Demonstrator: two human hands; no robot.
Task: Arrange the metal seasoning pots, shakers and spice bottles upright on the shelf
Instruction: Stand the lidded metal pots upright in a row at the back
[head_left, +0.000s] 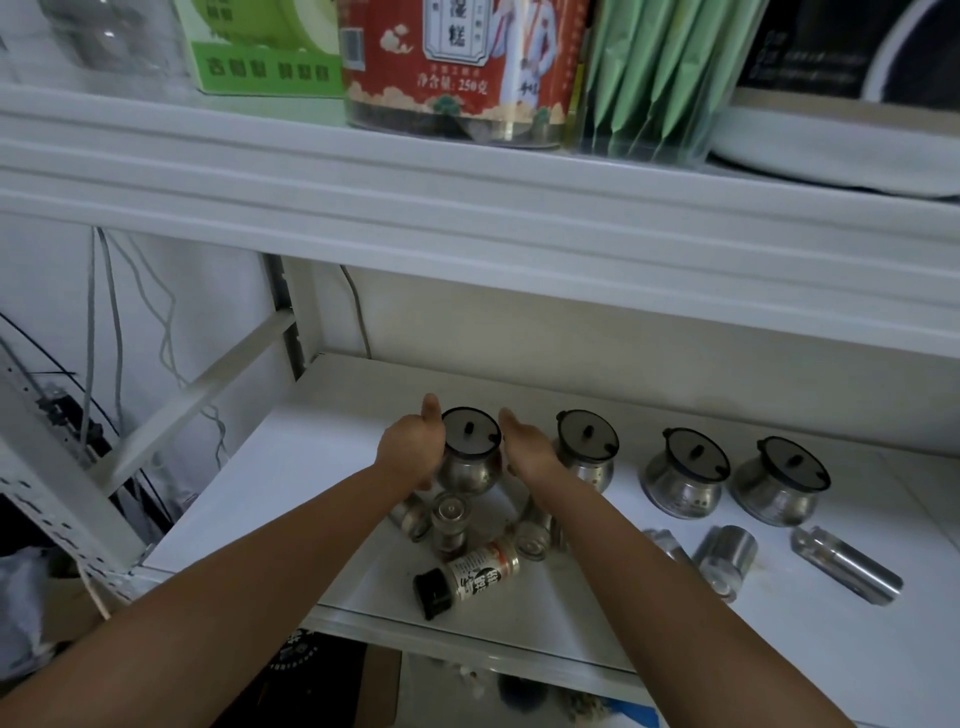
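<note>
On the lower shelf (311, 493), left hand (410, 457) curls round the leftmost seasoning pot (470, 460) and right hand (530, 452) presses flat-fingered on its opposite side, probably to seat it upright in row with three neighbouring pots (587, 452).

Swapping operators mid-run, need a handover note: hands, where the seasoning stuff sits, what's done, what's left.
Left hand grips the leftmost pot. Right hand is at the pot's other side, fingers fairly straight.
Done: all four pots stand lidded in a row at the back of the shelf; the other three pots are to the right.
Not done: the spice bottle lies near the front edge. In the shaker cluster under the wrists, at least two lie down; the middle one may be upright. The right-hand shakers lie flat.
Left: stand the shakers and bottle up.
</note>
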